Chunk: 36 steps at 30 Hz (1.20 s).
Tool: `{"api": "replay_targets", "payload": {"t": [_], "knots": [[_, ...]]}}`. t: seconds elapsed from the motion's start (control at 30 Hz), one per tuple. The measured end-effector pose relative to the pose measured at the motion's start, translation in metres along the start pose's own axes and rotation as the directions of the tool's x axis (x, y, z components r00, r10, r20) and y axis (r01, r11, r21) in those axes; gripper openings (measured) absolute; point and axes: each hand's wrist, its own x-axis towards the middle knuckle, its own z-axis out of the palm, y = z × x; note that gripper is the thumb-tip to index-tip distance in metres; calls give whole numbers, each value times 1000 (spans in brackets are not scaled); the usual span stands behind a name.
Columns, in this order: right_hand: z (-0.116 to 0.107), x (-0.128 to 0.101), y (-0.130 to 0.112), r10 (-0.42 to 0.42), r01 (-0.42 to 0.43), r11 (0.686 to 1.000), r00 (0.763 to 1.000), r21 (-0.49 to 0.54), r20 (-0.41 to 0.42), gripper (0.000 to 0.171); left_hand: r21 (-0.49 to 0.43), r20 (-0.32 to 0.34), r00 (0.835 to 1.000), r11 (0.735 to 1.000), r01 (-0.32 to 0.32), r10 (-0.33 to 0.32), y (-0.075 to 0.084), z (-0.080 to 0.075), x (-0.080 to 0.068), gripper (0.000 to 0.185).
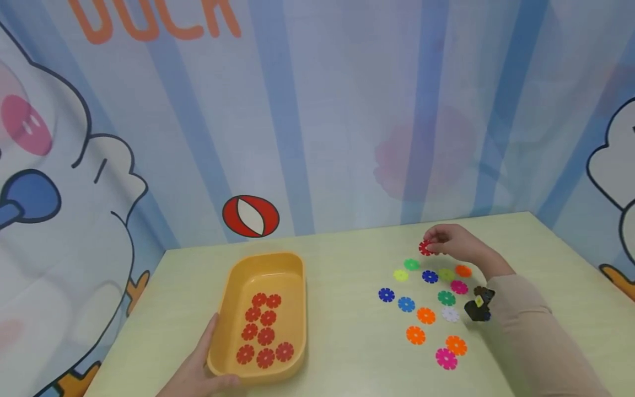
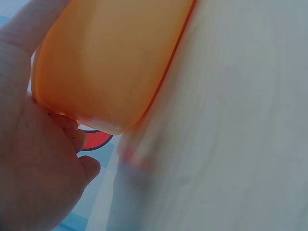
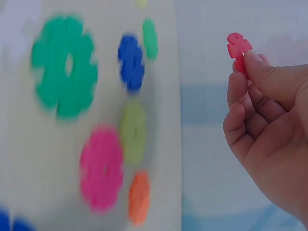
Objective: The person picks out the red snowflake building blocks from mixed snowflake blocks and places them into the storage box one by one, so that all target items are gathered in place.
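My right hand pinches a red snowflake-shaped plastic disc between thumb and fingers, above the far right part of the table. The right wrist view shows the same red disc held by its edge, the other fingers curled below it. My left hand grips the near left corner of a yellow tray, fingers along its side and thumb at the near edge. Inside the tray lie several red discs, spread flat. The left wrist view has the tray wall close to the left hand.
Loose discs lie right of the tray: blue, orange, pink, green, white, yellow. A black wrist camera hides part of another. A printed curtain hangs behind the table.
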Motion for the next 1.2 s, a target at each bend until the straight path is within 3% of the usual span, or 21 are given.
{"api": "replay_targets", "payload": {"t": [0.3, 0.73, 1.2], "knots": [[37, 26, -54, -96, 93, 994, 993, 50, 71, 13, -51, 17, 998, 997, -53, 54, 2, 0, 0, 121], [91, 43, -109, -234, 212, 967, 958, 141, 165, 9, -16, 13, 998, 998, -55, 55, 3, -1, 1, 123], [142, 50, -157, -369, 313, 922, 886, 226, 279, 10, -63, 13, 999, 997, -37, 38, -2, -3, -3, 122]]}}
